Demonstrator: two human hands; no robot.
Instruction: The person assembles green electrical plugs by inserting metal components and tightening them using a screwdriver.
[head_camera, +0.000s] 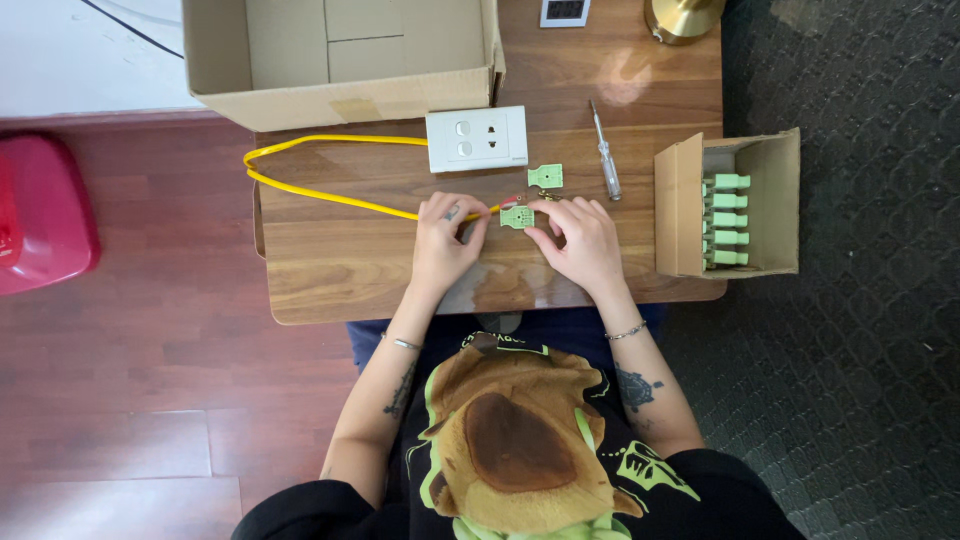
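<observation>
The fingers (470, 222) of the left hand (443, 245) are pressed together around the end of the yellow cable (330, 195), pinching it just where it meets a small green connector (517, 217). The fingers (548, 215) of the right hand (585, 245) close on the other side of that same connector, thumb and forefinger nipping it and holding it just above the table (330, 280), near the middle of the top and a little toward the front edge. Whether the stripped wire ends are already seated in the connector cannot be told at this size.

By the look of it, the step in hand is fitting the cable's end into the connector. The next move seems to call for a steady hold from the right hand while the left feeds the wire straight in, and then for the screwdriver (604, 155), which lies just beyond the right hand, toward the back edge.

A second green connector (545, 176) lies loose just behind the held one. A white socket plate (477, 139) sits behind that, with the cable looping off toward the left edge. At the right edge a small open carton (680, 205) holds a row of the same green connectors. A large cardboard box (340, 85) overhangs the back left corner.
</observation>
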